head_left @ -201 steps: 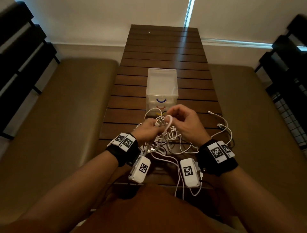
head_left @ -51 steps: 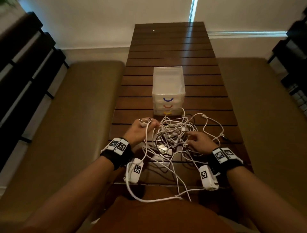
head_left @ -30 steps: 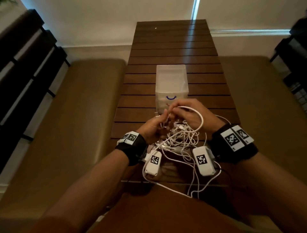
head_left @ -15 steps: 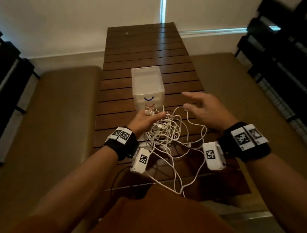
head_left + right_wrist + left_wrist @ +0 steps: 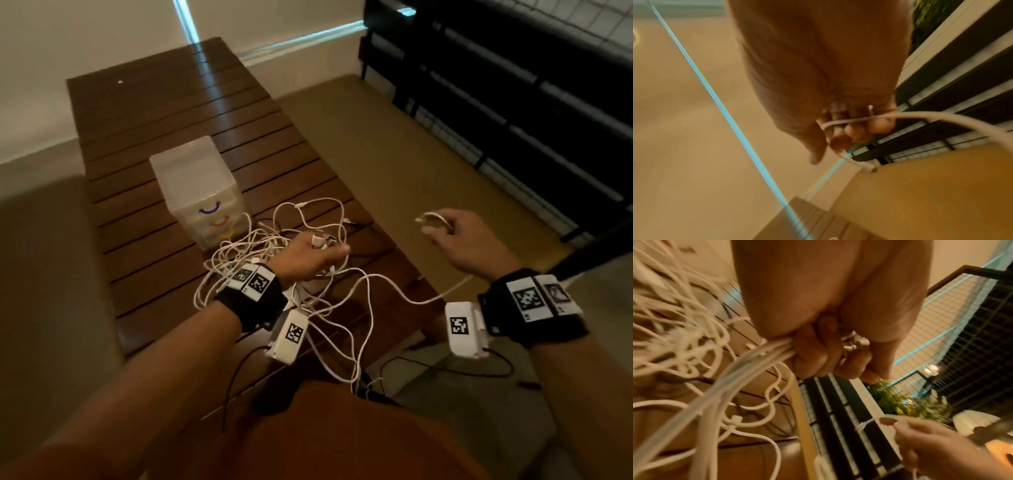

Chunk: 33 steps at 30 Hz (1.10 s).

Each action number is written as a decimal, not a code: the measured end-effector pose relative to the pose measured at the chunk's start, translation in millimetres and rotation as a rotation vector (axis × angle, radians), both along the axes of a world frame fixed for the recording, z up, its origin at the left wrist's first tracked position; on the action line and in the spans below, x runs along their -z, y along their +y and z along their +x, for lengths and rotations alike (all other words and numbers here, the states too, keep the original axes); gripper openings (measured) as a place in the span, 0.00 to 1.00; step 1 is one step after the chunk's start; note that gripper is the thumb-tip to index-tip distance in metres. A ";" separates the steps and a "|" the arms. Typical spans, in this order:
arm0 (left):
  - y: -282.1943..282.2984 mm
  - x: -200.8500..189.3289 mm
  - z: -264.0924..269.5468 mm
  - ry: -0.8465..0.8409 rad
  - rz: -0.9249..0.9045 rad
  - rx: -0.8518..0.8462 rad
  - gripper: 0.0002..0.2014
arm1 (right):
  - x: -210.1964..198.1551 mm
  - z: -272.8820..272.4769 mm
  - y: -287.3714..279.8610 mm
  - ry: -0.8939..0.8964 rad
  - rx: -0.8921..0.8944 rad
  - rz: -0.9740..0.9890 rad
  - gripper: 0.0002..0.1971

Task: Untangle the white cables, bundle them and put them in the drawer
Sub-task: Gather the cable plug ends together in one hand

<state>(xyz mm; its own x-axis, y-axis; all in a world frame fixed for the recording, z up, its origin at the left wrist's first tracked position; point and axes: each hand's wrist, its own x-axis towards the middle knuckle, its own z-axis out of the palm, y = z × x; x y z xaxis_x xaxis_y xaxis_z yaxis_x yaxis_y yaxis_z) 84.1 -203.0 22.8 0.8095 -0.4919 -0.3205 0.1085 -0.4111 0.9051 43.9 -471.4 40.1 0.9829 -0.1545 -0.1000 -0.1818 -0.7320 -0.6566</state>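
A tangle of white cables [image 5: 274,270] lies on the near end of the dark slatted table [image 5: 164,116]. My left hand [image 5: 310,255] grips a bunch of cable ends [image 5: 748,365] over the tangle, with plugs sticking out above its fingers. My right hand [image 5: 459,240] is out to the right, past the table's edge, and holds the end of one white cable [image 5: 859,119] in curled fingers. That cable [image 5: 404,294] runs slack back to the tangle. The small translucent drawer unit [image 5: 197,186] stands behind the tangle with its drawers closed.
Tan cushioned benches [image 5: 394,154] flank the table on both sides. A dark slatted backrest [image 5: 513,85] rises at the right. Some white cable hangs over the near table edge [image 5: 346,370] toward my lap. A thin black wire [image 5: 445,370] trails from the right wrist camera.
My right hand has taken one cable end and drawn it out to the right, away from the tangle. My left hand still grips its bunch. The view has swung to the right.
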 end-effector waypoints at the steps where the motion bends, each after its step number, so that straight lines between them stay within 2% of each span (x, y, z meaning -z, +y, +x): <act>1: -11.3 -5.3 -2.4 -0.012 -0.019 0.043 0.12 | 6.1 -9.0 -13.5 0.102 0.075 -0.066 0.12; 3: -31.7 -16.6 -5.7 -0.013 -0.081 0.122 0.04 | 14.8 -33.2 -35.6 0.311 0.232 -0.195 0.22; 4: -40.1 -21.3 -6.7 -0.002 -0.121 0.147 0.04 | 18.0 -46.7 -46.1 0.398 0.299 -0.260 0.25; 7: -60.9 -28.8 -10.2 0.072 -0.213 0.209 0.09 | 30.8 -78.9 -65.2 0.538 0.387 -0.315 0.31; 8: -67.7 -29.9 -11.7 0.098 -0.246 0.235 0.10 | 27.9 -85.2 -60.0 0.512 0.375 -0.221 0.32; 10: -84.3 -31.5 -17.2 0.125 -0.283 0.291 0.11 | 15.5 -91.4 -38.2 0.352 0.286 0.172 0.28; 12: -101.4 -32.5 -25.8 0.122 -0.328 0.324 0.12 | -3.0 -90.0 -8.7 0.272 0.090 0.471 0.19; 13: -109.3 -34.3 -31.0 0.132 -0.348 0.320 0.13 | -3.8 -86.8 1.8 0.268 -0.023 0.520 0.17; 14: -116.1 -35.4 -35.2 0.139 -0.360 0.303 0.14 | -6.4 -83.6 13.5 0.272 -0.121 0.508 0.14; 16: -126.4 -37.5 -40.3 0.132 -0.375 0.272 0.15 | 6.8 -77.4 22.7 0.278 -0.173 0.448 0.13; 19: -133.7 -39.0 -37.3 0.157 -0.424 0.199 0.15 | 34.6 -73.6 14.3 0.245 -0.061 0.505 0.08; 21: -132.7 -41.8 -30.5 0.224 -0.487 0.113 0.15 | 58.4 -78.9 -3.0 0.261 0.025 0.435 0.07; 25: -122.5 -58.8 -9.4 0.209 -0.526 -0.012 0.15 | 127.2 -120.1 -45.5 0.471 0.187 0.304 0.17; 27: -116.1 -62.1 0.3 0.164 -0.515 -0.015 0.10 | 158.7 -148.1 -63.2 0.585 0.238 0.243 0.15; 30: -110.6 -56.7 3.5 0.127 -0.461 0.022 0.06 | 197.5 -169.9 -83.8 0.757 0.204 0.093 0.13; 33: -108.5 -47.4 -3.2 0.194 -0.457 0.039 0.06 | 187.4 -160.8 -81.4 0.732 0.162 0.047 0.15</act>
<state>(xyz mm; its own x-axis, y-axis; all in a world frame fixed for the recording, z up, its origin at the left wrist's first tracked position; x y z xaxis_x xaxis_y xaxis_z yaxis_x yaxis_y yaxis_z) 80.9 -311.6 70.2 0.7348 -0.6457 -0.2080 0.2850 0.0156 0.9584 -116.9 -552.8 -147.3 0.6279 -0.2710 -0.7296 -0.6873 -0.6329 -0.3564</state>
